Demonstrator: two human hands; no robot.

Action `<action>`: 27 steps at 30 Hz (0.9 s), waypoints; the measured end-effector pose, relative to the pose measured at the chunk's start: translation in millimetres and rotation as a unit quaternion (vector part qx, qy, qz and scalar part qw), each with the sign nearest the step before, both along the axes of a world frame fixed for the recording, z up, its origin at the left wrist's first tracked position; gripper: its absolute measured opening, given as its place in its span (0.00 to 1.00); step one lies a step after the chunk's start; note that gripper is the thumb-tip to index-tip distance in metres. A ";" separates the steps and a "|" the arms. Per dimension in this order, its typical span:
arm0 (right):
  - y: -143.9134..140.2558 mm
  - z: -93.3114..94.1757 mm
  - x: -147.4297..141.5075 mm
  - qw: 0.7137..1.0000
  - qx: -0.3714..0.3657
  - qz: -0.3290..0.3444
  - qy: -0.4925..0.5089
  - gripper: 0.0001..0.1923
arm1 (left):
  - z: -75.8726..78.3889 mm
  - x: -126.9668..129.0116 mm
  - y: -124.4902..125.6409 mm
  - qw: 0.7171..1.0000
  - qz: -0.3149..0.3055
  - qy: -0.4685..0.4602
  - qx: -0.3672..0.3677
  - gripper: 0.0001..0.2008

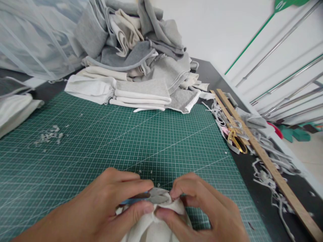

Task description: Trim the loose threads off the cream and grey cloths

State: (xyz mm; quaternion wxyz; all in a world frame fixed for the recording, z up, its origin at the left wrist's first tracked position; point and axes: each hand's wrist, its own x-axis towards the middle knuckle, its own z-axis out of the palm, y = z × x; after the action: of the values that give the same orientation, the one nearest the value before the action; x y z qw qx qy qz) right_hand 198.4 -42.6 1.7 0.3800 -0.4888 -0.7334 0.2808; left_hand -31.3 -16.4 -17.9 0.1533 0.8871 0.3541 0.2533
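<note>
Pinching one white cloth piece at the near mat edge, the right hand closes tightly, while the left hand grips one thread snip.

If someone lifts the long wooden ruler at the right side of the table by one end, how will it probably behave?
The wooden ruler looks straight and thin, so it would probably stay stiff, perhaps bending slightly. It seems light. Fabric strips and the gold scissors lie against it, so lifting may drag or shift them.
</note>
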 end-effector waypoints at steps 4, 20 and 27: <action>0.3 0.4 -0.4 1.000 0.000 0.006 -0.003 0.16 | 4.8 3.3 3.3 0.999 -0.031 0.023 -0.004 0.11; 0.2 6.5 -0.8 1.000 -0.012 0.014 0.009 0.16 | 12.7 7.6 9.8 0.997 -0.063 -0.015 -0.036 0.10; 1.8 6.7 -2.6 0.991 -0.130 -0.039 -0.018 0.12 | 7.6 6.8 9.6 0.996 -0.064 -0.038 -0.049 0.08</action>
State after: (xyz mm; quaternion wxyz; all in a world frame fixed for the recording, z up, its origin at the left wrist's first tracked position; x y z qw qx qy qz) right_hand 195.9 -40.7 8.3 0.3104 -0.5675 -0.6777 0.3497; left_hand -24.5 -6.7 -10.3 0.2258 0.8890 0.3028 0.2587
